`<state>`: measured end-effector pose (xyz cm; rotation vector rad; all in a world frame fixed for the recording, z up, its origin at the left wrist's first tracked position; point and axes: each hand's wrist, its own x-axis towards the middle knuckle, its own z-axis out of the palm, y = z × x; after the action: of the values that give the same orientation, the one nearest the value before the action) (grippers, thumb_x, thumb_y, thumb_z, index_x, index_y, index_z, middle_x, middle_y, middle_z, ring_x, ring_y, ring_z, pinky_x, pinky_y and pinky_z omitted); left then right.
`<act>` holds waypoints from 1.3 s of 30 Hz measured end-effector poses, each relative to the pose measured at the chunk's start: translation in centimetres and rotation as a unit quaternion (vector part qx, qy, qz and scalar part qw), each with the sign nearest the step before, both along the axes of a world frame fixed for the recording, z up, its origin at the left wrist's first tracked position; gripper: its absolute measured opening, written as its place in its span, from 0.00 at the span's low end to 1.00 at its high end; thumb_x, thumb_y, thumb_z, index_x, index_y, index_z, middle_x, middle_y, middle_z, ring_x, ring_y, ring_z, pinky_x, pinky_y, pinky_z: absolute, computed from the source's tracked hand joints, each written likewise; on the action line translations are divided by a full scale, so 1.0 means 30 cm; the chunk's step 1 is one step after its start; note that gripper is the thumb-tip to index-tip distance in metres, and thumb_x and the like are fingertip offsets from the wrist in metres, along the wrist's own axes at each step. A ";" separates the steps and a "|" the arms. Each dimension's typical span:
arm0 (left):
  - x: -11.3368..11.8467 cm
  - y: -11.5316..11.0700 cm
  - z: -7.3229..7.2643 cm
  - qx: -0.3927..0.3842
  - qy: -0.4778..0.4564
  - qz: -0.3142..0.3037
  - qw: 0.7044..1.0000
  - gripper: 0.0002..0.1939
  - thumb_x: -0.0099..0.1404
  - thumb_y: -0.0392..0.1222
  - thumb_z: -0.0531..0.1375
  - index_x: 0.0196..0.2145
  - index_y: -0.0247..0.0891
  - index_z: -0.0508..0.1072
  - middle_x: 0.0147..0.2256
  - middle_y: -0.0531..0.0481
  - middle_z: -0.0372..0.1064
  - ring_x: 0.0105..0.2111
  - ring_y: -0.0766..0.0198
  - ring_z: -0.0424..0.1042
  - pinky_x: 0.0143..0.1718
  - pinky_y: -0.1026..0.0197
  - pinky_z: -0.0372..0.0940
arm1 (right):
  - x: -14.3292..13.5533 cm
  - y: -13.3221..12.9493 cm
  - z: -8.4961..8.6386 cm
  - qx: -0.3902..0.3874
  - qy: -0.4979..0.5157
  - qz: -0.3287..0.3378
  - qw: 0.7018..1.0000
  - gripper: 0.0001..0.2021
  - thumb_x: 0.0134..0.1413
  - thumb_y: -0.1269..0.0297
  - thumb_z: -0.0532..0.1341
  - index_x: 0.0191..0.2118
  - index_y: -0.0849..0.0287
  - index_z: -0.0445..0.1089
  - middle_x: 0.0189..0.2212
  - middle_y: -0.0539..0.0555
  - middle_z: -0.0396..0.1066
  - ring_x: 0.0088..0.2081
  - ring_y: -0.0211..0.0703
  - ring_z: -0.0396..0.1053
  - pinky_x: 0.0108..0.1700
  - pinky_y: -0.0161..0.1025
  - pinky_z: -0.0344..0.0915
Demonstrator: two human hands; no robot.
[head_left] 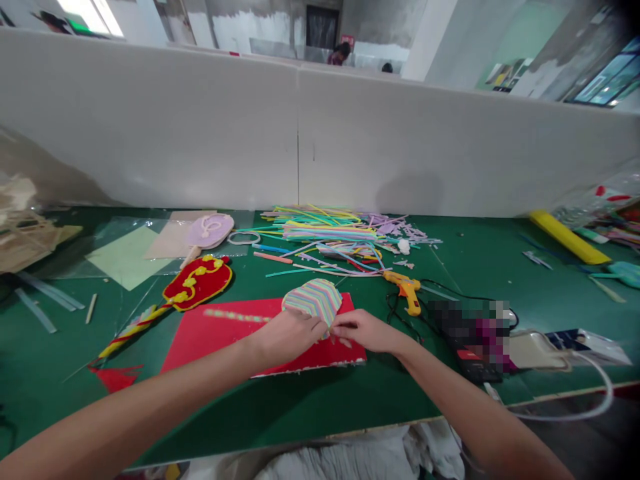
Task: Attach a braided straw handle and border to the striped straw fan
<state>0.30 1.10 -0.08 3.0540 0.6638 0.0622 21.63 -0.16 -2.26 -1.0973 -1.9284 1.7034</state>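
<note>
Head view: forearms (200, 373) converge mid-frame; left hand (295, 333) grips striped disc (316, 297), right hand (361, 329) pinches its lower edge; glue gun (406, 291) right of centre.

Head view, forward (and down).

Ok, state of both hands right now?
Left hand: closed, holding the striped disc.
Right hand: closed at the disc's lower edge; what's held cannot be told.

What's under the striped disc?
Red board shows around the lower part of the striped disc, green table past its top edge. What lies directly beneath is covered by the disc; the left hand also hides part of its lower edge. Whether disc and board touch is unclear.
</note>
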 end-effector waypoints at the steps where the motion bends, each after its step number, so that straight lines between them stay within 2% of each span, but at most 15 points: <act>1: 0.004 0.001 0.005 -0.051 -0.021 0.027 0.998 0.08 0.65 0.30 0.50 0.36 0.35 0.68 0.28 0.47 0.69 0.27 0.62 0.68 0.29 0.62 0.58 | -0.001 -0.004 0.006 0.095 -0.045 -0.005 0.994 0.12 0.60 0.62 0.55 0.28 0.62 0.68 0.21 0.48 0.66 0.25 0.32 0.60 0.30 0.31 0.54; 3: 0.011 0.006 0.020 -0.176 -0.079 0.086 0.977 0.08 0.63 0.31 0.50 0.32 0.36 0.68 0.25 0.50 0.67 0.26 0.64 0.67 0.29 0.64 0.58 | -0.004 -0.016 0.018 0.278 -0.114 -0.012 0.954 0.11 0.61 0.67 0.53 0.31 0.60 0.71 0.26 0.51 0.72 0.29 0.35 0.64 0.33 0.33 0.55; 5: 0.016 0.014 0.035 -0.347 -0.129 0.145 0.917 0.09 0.62 0.34 0.50 0.27 0.36 0.67 0.21 0.53 0.64 0.23 0.66 0.64 0.26 0.65 0.57 | -0.003 -0.030 0.026 0.447 -0.157 -0.016 0.881 0.12 0.61 0.71 0.51 0.34 0.59 0.72 0.28 0.52 0.73 0.30 0.37 0.65 0.32 0.35 0.53; 8: 0.023 0.022 0.044 -0.624 -0.175 0.218 0.730 0.09 0.59 0.42 0.52 0.23 0.36 0.64 0.15 0.57 0.56 0.15 0.70 0.57 0.19 0.66 0.54 | 0.006 -0.051 0.028 0.631 -0.209 -0.019 0.747 0.13 0.61 0.74 0.50 0.38 0.61 0.72 0.24 0.53 0.71 0.28 0.39 0.61 0.30 0.39 0.49; 10: 0.028 0.023 0.037 -0.727 -0.199 0.251 0.607 0.10 0.53 0.45 0.57 0.23 0.35 0.65 0.15 0.58 0.55 0.14 0.72 0.53 0.17 0.66 0.51 | 0.015 -0.061 0.020 0.694 -0.221 -0.020 0.685 0.12 0.61 0.75 0.50 0.41 0.62 0.71 0.26 0.54 0.72 0.27 0.38 0.59 0.29 0.40 0.48; 13: 0.031 0.022 0.018 -0.769 -0.216 0.275 0.535 0.12 0.48 0.46 0.61 0.24 0.34 0.66 0.16 0.58 0.57 0.15 0.73 0.53 0.17 0.67 0.50 | 0.023 -0.063 -0.007 0.718 -0.207 -0.021 0.664 0.13 0.61 0.75 0.50 0.44 0.62 0.70 0.31 0.56 0.73 0.27 0.38 0.59 0.29 0.40 0.48; 14: 0.029 0.024 0.013 -0.772 -0.213 0.270 0.535 0.13 0.49 0.47 0.61 0.25 0.34 0.66 0.16 0.58 0.57 0.15 0.72 0.54 0.18 0.67 0.52 | 0.023 -0.060 -0.017 0.705 -0.201 -0.025 0.679 0.13 0.61 0.75 0.50 0.43 0.62 0.70 0.29 0.55 0.73 0.27 0.38 0.60 0.29 0.40 0.49; 16: 0.022 0.030 0.009 -0.753 -0.197 0.234 0.583 0.14 0.54 0.50 0.59 0.27 0.34 0.67 0.17 0.57 0.60 0.18 0.70 0.60 0.22 0.66 0.56 | 0.018 -0.051 -0.035 0.643 -0.176 -0.034 0.745 0.13 0.61 0.74 0.49 0.41 0.61 0.71 0.27 0.54 0.73 0.28 0.38 0.62 0.30 0.38 0.53; 20: 0.001 0.043 0.015 -0.542 -0.127 0.173 0.812 0.09 0.63 0.44 0.54 0.35 0.36 0.67 0.27 0.52 0.68 0.29 0.66 0.68 0.30 0.66 0.59 | 0.002 -0.031 -0.034 0.375 -0.107 -0.077 0.918 0.11 0.61 0.67 0.52 0.35 0.60 0.72 0.29 0.53 0.74 0.29 0.36 0.66 0.32 0.33 0.58; 22: -0.007 0.043 0.014 -0.349 -0.085 0.176 0.916 0.05 0.63 0.38 0.55 0.38 0.38 0.66 0.31 0.51 0.70 0.31 0.65 0.69 0.30 0.66 0.59 | -0.006 -0.021 -0.024 0.203 -0.073 -0.088 0.973 0.12 0.60 0.60 0.54 0.31 0.60 0.70 0.24 0.50 0.70 0.26 0.34 0.63 0.30 0.33 0.56; 24: -0.011 0.037 0.007 -0.166 -0.051 0.134 0.976 0.04 0.64 0.34 0.53 0.37 0.37 0.66 0.32 0.49 0.70 0.31 0.63 0.69 0.31 0.64 0.59 | -0.013 -0.010 -0.019 0.041 -0.017 -0.085 0.995 0.16 0.57 0.53 0.57 0.26 0.61 0.66 0.18 0.46 0.63 0.23 0.32 0.57 0.27 0.32 0.52; 27: -0.014 0.027 -0.007 -0.009 -0.028 0.019 0.999 0.06 0.66 0.31 0.51 0.36 0.35 0.66 0.31 0.48 0.69 0.31 0.62 0.69 0.32 0.62 0.60 | -0.022 0.003 -0.029 -0.106 0.044 -0.066 0.991 0.21 0.51 0.45 0.59 0.24 0.61 0.62 0.15 0.42 0.53 0.19 0.29 0.48 0.23 0.32 0.45; 31: -0.018 0.026 -0.019 0.058 -0.022 -0.035 0.997 0.07 0.67 0.31 0.50 0.37 0.35 0.67 0.29 0.48 0.69 0.29 0.62 0.68 0.30 0.61 0.59 | -0.019 0.008 -0.041 -0.186 0.061 -0.034 0.980 0.23 0.50 0.41 0.57 0.30 0.61 0.63 0.16 0.40 0.48 0.17 0.27 0.39 0.19 0.31 0.38; 36: -0.021 0.029 -0.027 0.043 -0.005 -0.046 0.998 0.07 0.67 0.31 0.50 0.36 0.35 0.67 0.30 0.48 0.70 0.29 0.62 0.68 0.29 0.60 0.59 | 0.000 0.013 -0.023 -0.253 0.089 0.018 0.963 0.20 0.51 0.46 0.60 0.31 0.61 0.63 0.17 0.41 0.55 0.16 0.26 0.40 0.19 0.30 0.39; 39: -0.015 0.030 -0.028 -0.047 -0.008 -0.014 0.999 0.08 0.64 0.29 0.50 0.36 0.36 0.68 0.31 0.47 0.70 0.30 0.61 0.68 0.31 0.61 0.59 | -0.001 0.018 -0.014 -0.171 0.037 0.024 0.984 0.17 0.56 0.51 0.57 0.27 0.62 0.64 0.18 0.45 0.62 0.16 0.26 0.46 0.19 0.30 0.44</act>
<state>-0.14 2.01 -0.93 2.9685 0.6036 0.0518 21.61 0.39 -2.67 -1.0892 -1.6685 2.1282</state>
